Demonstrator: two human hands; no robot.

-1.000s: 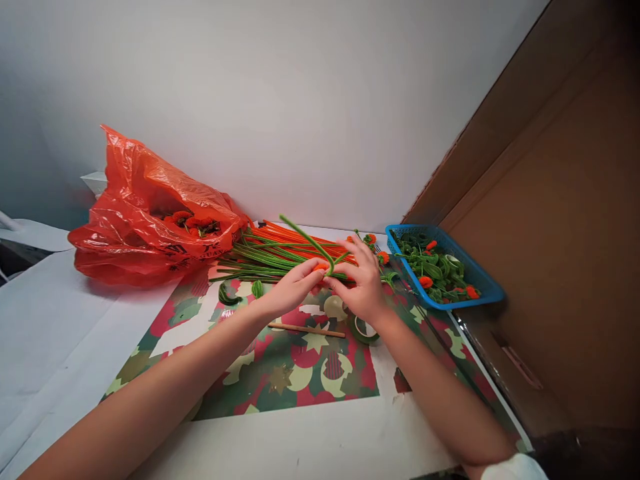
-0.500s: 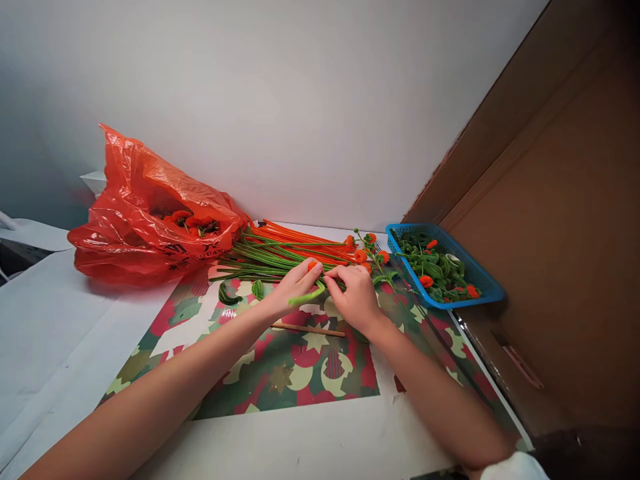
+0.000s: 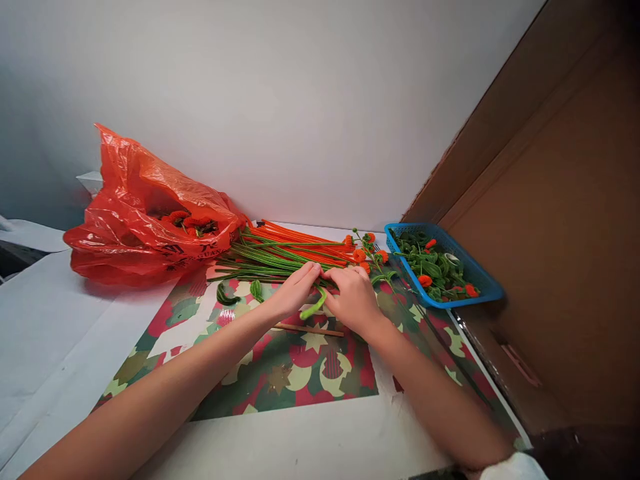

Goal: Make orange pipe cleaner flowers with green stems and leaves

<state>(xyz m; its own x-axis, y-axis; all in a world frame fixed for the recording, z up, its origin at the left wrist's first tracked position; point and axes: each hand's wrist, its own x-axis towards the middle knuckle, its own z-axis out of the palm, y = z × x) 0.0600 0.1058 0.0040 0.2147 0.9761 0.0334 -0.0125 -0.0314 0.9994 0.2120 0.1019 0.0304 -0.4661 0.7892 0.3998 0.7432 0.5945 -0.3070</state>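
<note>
My left hand point(image 3: 296, 291) and my right hand point(image 3: 354, 297) meet fingertip to fingertip above the patterned mat. Both are closed in a pinch on a light green pipe cleaner point(image 3: 314, 307), whose bent end hangs down between them. The fingers hide the rest of it. Just behind the hands lie green pipe cleaners point(image 3: 265, 257) and orange pipe cleaners point(image 3: 295, 233). A branching stem with small orange flowers point(image 3: 359, 255) rests beyond my right hand. Left of my left hand are a dark green curled piece point(image 3: 227, 295) and a small green leaf point(image 3: 257, 291).
A red plastic bag point(image 3: 150, 233) with orange flowers inside stands at the left. On the right, a blue basket point(image 3: 493, 292) holds green leaves and orange pieces beside a cardboard wall point(image 3: 550, 200). A thin wooden stick point(image 3: 310, 329) lies on the patterned mat point(image 3: 300, 380).
The green pipe cleaner's free end has swung from pointing left to hanging downward. My fingertips have drawn closer together, and the orange piece at my left fingers is now covered.
</note>
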